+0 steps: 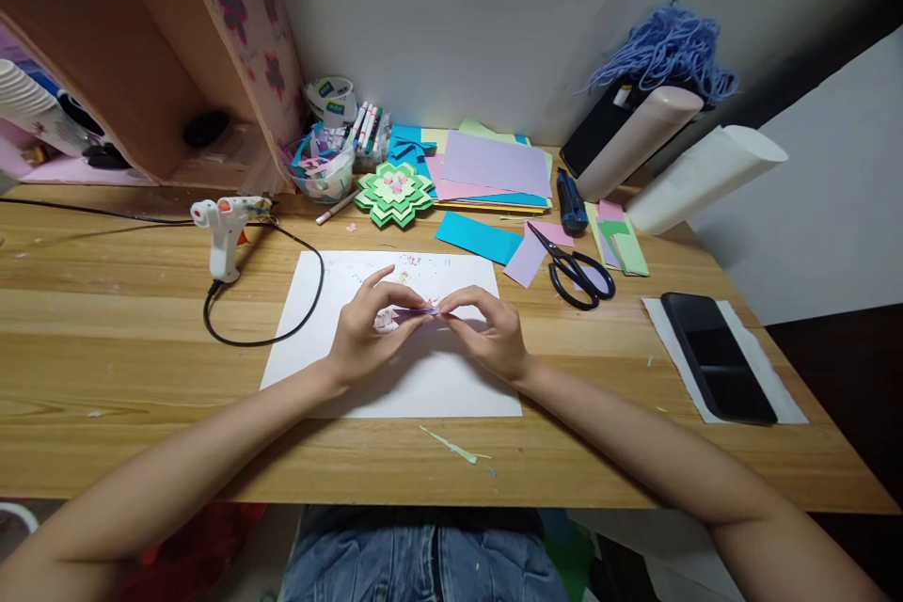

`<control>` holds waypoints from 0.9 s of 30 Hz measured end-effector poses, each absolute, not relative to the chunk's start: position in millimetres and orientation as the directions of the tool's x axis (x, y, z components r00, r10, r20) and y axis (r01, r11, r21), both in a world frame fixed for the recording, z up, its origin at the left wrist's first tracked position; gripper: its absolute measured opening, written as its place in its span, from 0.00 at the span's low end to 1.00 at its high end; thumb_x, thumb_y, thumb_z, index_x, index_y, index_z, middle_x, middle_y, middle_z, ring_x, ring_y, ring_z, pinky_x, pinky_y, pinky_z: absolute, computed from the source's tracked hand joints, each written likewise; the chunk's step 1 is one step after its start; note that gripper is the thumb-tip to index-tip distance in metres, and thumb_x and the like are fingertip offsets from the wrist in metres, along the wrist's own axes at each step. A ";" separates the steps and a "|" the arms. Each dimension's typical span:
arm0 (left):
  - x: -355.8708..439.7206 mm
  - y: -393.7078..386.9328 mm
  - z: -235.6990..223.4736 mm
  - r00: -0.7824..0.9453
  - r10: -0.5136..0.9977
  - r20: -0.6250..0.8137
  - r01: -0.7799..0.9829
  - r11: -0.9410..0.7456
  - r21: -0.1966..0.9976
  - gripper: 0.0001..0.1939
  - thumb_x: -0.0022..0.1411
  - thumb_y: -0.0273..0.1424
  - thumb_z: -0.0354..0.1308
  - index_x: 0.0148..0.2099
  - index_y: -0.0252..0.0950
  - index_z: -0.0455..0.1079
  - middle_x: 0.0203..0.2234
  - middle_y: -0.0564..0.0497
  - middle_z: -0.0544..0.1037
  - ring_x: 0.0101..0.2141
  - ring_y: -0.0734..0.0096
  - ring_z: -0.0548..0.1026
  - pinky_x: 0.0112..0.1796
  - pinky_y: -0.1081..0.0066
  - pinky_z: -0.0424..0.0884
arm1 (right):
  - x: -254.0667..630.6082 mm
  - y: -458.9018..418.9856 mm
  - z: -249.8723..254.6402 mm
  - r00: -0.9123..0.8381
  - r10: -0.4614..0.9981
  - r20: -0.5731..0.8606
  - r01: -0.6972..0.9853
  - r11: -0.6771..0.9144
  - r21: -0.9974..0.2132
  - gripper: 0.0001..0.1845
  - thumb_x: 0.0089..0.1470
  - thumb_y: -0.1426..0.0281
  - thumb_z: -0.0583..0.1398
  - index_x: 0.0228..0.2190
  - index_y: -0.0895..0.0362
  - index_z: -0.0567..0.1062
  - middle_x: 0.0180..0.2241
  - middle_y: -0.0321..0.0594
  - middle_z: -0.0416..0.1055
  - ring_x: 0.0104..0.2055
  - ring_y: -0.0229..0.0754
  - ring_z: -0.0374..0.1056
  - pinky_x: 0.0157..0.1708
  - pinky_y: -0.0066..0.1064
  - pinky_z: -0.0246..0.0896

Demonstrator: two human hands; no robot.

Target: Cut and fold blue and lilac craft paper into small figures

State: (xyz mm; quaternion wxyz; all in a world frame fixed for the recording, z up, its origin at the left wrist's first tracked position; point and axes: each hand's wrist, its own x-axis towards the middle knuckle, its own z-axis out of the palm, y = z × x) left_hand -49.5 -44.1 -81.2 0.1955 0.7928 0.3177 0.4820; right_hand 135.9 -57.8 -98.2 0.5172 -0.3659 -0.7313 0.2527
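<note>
Between the fingertips of both hands is a small folded piece of purple paper (415, 310), seen nearly edge-on. My left hand (371, 318) pinches its left part between thumb and fingers. From the other side, my right hand (490, 329) pinches the right end, the fingertips almost meeting. Both hands are held above a white sheet of paper (416, 395) marked with coloured specks. Small pinkish bits show behind my left fingers, partly hidden. Beyond the sheet lies a layered green paper flower (395, 195) with a pink centre.
A white glue gun (226, 235) with a looping black cord stands left. Black-handled scissors (575, 268) lie right, near a blue paper strip (478, 238) and a cutter (571, 202). Farther right is a phone (718, 357). Stacked coloured paper (498, 165) and a tub of scraps (324, 174) stand behind.
</note>
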 end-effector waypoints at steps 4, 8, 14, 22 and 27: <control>-47.7 -45.8 -79.9 0.337 0.735 0.589 0.315 -0.678 0.665 0.09 0.54 0.28 0.61 0.39 0.37 0.66 0.28 0.55 0.77 0.29 0.73 0.76 0.54 0.50 0.59 | 135.1 -58.6 -98.8 -0.184 0.791 0.584 0.261 0.612 -0.746 0.07 0.51 0.77 0.60 0.33 0.55 0.72 0.30 0.38 0.74 0.34 0.40 0.70 0.35 0.33 0.67; -46.3 -46.6 -77.7 0.311 0.775 0.550 0.306 -0.629 0.714 0.09 0.54 0.29 0.61 0.38 0.37 0.64 0.27 0.56 0.76 0.28 0.73 0.76 0.54 0.51 0.59 | 133.7 -58.9 -96.6 -0.191 0.811 0.554 0.276 0.586 -0.762 0.07 0.51 0.74 0.60 0.35 0.55 0.72 0.32 0.40 0.74 0.35 0.40 0.70 0.36 0.34 0.67; -46.8 -47.0 -77.3 0.304 0.770 0.561 0.321 -0.638 0.700 0.07 0.55 0.27 0.59 0.36 0.38 0.64 0.26 0.58 0.75 0.27 0.75 0.75 0.54 0.52 0.59 | 132.5 -58.0 -94.0 -0.225 0.854 0.469 0.253 0.516 -0.818 0.05 0.53 0.72 0.59 0.34 0.56 0.72 0.32 0.40 0.73 0.36 0.40 0.69 0.38 0.36 0.65; -45.9 -45.6 -79.2 0.283 0.806 0.520 0.334 -0.591 0.734 0.12 0.54 0.29 0.61 0.41 0.40 0.64 0.27 0.57 0.77 0.29 0.72 0.77 0.55 0.52 0.58 | 132.1 -57.2 -94.0 -0.231 0.858 0.459 0.231 0.506 -0.831 0.03 0.53 0.74 0.58 0.33 0.56 0.70 0.32 0.40 0.70 0.36 0.40 0.67 0.38 0.36 0.63; -47.2 -44.6 -79.3 0.312 0.798 0.515 0.312 -0.599 0.738 0.14 0.54 0.30 0.62 0.43 0.39 0.63 0.27 0.56 0.77 0.30 0.70 0.78 0.56 0.52 0.57 | 132.3 -57.9 -93.5 -0.219 0.838 0.500 0.257 0.543 -0.799 0.04 0.52 0.74 0.58 0.33 0.55 0.69 0.31 0.39 0.69 0.35 0.40 0.66 0.36 0.35 0.63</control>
